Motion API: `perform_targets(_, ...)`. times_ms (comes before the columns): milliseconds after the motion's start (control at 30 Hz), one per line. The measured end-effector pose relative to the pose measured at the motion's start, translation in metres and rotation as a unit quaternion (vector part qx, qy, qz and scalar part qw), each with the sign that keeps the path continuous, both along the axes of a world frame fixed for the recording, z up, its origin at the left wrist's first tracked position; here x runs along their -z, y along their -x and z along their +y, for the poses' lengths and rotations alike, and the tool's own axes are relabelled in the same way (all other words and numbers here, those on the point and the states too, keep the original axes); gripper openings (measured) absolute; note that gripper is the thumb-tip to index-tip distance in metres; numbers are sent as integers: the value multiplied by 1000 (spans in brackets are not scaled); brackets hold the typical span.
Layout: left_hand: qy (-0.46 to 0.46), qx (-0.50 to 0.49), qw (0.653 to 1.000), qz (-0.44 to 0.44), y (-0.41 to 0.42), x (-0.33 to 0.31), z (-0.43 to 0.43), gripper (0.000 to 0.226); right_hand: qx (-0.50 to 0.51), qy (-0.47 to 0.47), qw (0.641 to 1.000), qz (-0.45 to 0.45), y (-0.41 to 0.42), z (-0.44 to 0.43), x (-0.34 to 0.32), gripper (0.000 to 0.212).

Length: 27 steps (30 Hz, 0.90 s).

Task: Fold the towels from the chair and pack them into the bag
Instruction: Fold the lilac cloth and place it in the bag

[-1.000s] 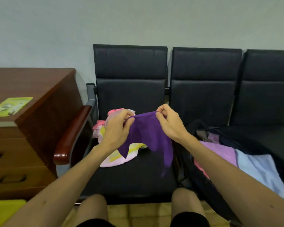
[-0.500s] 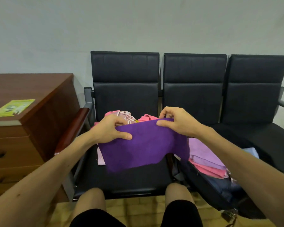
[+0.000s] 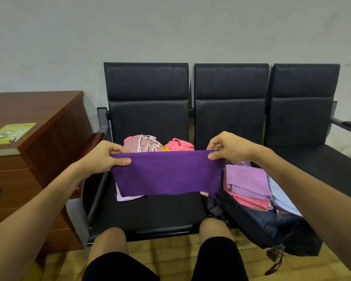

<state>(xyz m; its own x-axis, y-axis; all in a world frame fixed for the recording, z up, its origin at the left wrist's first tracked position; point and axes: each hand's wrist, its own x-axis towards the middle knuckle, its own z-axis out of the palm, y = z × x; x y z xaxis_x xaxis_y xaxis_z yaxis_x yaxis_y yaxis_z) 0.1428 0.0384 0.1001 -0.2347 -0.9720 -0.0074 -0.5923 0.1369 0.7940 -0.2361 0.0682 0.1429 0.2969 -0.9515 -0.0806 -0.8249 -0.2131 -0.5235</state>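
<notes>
The black chair (image 3: 150, 218) row fills the middle, and the dark bag (image 3: 276, 230) lies open at about 4 o'clock with folded towels (image 3: 249, 185) already stacked inside. The purple towel (image 3: 166, 175) hangs dead centre over the left seat, stretched flat. It looks light, floppy and not slippery, so I'd say the top corners are the spots to hold. The unfolded pile (image 3: 148, 144) sits at 12 o'clock behind it. Each grip is a pinch on a top corner: left hand (image 3: 103, 157) at 9 o'clock, right hand (image 3: 229, 148) at 3.

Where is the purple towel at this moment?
Head view, centre: the purple towel hangs stretched between the left hand and right hand over the leftmost chair seat, in front of the unfolded towel pile and just left of the open bag.
</notes>
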Motion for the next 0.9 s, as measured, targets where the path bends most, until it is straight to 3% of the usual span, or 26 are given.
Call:
perform_targets(100, 6, -27, 999, 27, -6, 9, 2, 7, 21, 37, 999, 1, 2, 2, 1, 5)
perform_targets(167, 16, -58, 994, 92, -7, 14, 2, 9, 40, 69, 997, 2, 2, 3, 3, 5)
perform_targets(300, 1, -146, 953, 265, 1, 20, 5, 7, 67, 116, 991, 2, -1, 3, 11, 16)
perform_targets(433, -30, -179, 922, 341, 10, 29, 9, 11, 82, 99, 991, -28, 1, 1, 26, 15)
perform_targets(567, -50, -194, 917, 345, 10, 47, 13, 20, 78, 85, 991, -74, 4, 2, 52, 6)
perform_targets(700, -31, -210, 930, 299, 11, 70, 15, 10, 115, 30, 982, -145, -1, 5, 87, 7)
perform_targets(900, -29, -229, 928, 292, 35, 108, 32, 3, 195, -83, 916, -340, -29, 29, 138, 8)
